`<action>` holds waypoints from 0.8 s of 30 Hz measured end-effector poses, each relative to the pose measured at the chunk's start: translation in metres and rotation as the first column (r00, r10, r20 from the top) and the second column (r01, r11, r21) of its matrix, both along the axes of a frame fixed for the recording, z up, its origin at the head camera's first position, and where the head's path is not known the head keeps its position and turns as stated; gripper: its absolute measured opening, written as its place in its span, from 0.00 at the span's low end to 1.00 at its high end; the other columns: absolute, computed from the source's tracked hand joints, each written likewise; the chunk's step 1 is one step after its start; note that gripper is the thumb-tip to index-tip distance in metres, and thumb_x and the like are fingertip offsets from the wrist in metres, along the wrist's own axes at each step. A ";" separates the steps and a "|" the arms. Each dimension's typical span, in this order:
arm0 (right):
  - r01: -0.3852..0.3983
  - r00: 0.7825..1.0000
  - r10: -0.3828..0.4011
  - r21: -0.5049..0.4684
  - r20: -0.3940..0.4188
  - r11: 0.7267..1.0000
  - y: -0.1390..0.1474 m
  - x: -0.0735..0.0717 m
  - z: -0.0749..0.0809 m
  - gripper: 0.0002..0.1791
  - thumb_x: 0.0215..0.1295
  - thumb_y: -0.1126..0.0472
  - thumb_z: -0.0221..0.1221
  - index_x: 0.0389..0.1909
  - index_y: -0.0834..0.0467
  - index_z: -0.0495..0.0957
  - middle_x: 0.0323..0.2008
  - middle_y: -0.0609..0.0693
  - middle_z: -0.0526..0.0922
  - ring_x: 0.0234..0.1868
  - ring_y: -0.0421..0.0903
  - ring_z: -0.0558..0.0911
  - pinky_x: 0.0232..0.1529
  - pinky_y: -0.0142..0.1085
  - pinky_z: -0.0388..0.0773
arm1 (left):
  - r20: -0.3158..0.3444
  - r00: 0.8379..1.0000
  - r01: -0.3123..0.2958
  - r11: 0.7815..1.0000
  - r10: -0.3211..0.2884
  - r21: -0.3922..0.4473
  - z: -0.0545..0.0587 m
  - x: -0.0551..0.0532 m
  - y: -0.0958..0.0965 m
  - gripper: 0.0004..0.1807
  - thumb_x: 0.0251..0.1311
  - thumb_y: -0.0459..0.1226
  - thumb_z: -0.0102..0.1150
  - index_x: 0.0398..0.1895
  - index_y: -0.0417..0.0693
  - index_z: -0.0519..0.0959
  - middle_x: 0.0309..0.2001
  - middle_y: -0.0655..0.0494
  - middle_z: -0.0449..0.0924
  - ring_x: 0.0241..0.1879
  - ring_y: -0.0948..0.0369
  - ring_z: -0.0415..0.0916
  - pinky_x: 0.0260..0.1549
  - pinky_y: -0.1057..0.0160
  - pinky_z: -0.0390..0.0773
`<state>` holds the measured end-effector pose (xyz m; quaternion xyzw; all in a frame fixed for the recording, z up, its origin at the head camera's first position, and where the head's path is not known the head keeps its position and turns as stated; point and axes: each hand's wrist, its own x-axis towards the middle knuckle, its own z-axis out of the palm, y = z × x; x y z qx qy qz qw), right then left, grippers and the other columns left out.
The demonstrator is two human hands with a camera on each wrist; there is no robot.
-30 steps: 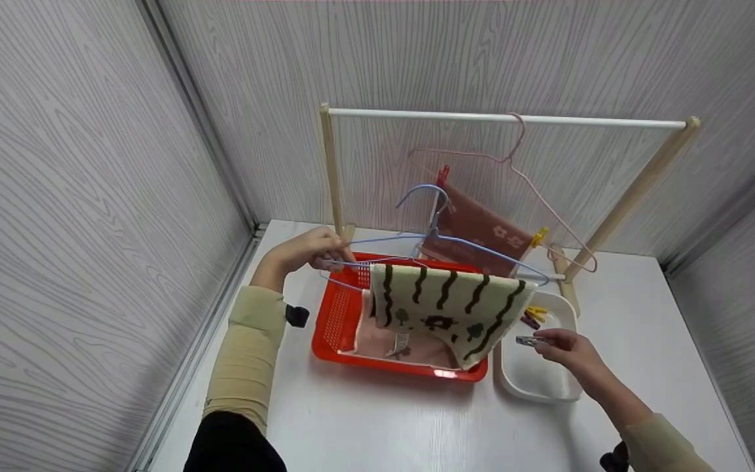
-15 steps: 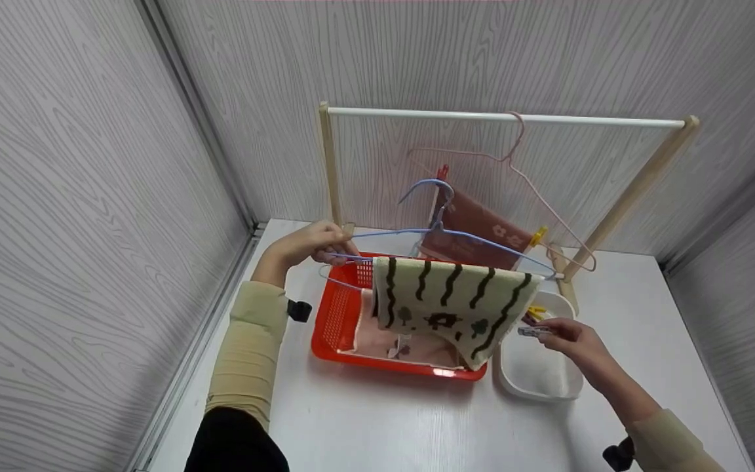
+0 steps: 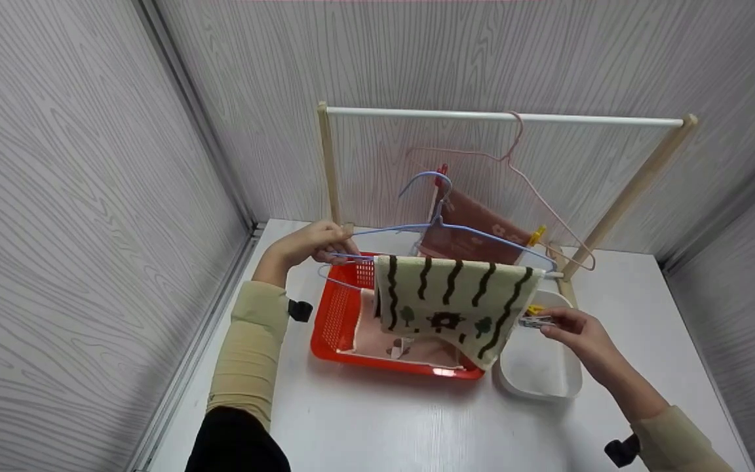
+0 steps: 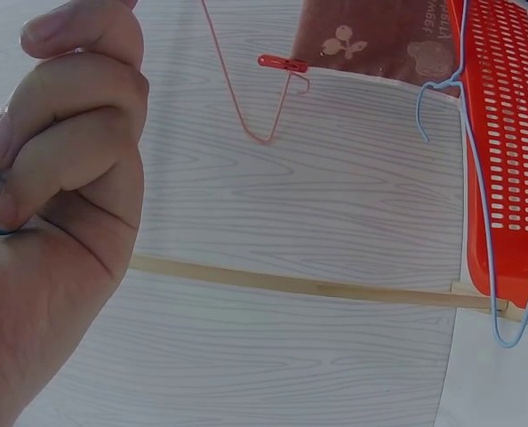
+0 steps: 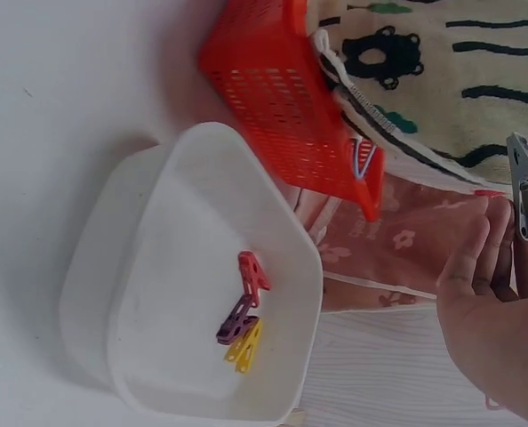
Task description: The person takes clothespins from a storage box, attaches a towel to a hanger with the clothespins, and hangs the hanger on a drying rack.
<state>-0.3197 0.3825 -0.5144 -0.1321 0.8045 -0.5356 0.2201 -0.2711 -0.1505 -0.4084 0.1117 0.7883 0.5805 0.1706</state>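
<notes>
My left hand (image 3: 325, 242) grips the left end of a blue hanger (image 3: 469, 230) in the head view. Draped over the hanger's lower bar is a cream towel (image 3: 449, 295) with brown wavy stripes and a bear print. Between thumb and fingers, my right hand (image 3: 577, 331) pinches a grey clothespin (image 5: 524, 182), held close to the towel's right edge. In the left wrist view, the fingers of the left hand (image 4: 68, 142) are curled, and what they grip is mostly hidden.
Below the towel stands a red basket (image 3: 335, 321) with a pink cloth (image 3: 377, 341) and another blue hanger. Beside it, a white bin (image 5: 202, 356) contains several clothespins (image 5: 237, 318). Behind, a rack (image 3: 417, 113) carries a pink hanger (image 3: 535, 187) with a dark pink towel (image 3: 476, 226) clipped on.
The blue hanger and cream towel have risen slightly and shifted right. My right hand has moved up with the grey clothespin, nearer the towel's right edge.
</notes>
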 end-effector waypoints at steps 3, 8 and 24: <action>0.013 1.000 -0.013 -0.036 -0.011 0.999 -0.004 0.002 0.009 0.24 0.74 0.59 0.66 0.64 0.69 0.76 0.45 0.35 0.82 0.47 0.32 0.79 0.50 0.25 0.80 | 0.000 1.000 -0.002 1.000 0.002 0.005 0.001 0.001 0.000 0.25 0.73 0.47 0.46 0.36 0.39 0.89 0.29 0.65 0.87 0.23 0.73 0.75 0.23 0.76 0.75; 0.002 0.999 -0.006 -0.096 -0.042 0.995 -0.011 0.004 0.022 0.19 0.74 0.61 0.66 0.61 0.65 0.79 0.45 0.34 0.83 0.48 0.32 0.81 0.50 0.24 0.80 | -0.003 1.000 -0.016 1.000 0.016 -0.024 0.002 0.004 0.000 0.32 0.74 0.47 0.44 0.43 0.23 0.85 0.29 0.65 0.87 0.24 0.72 0.76 0.24 0.75 0.75; 0.009 0.996 -0.029 -0.231 -0.080 0.973 -0.034 0.005 0.049 0.14 0.72 0.69 0.65 0.57 0.63 0.81 0.43 0.37 0.85 0.45 0.34 0.82 0.48 0.26 0.82 | 0.014 1.000 -0.007 1.000 0.007 -0.012 -0.004 0.002 0.002 0.31 0.73 0.47 0.45 0.40 0.24 0.84 0.26 0.62 0.82 0.22 0.72 0.72 0.21 0.75 0.71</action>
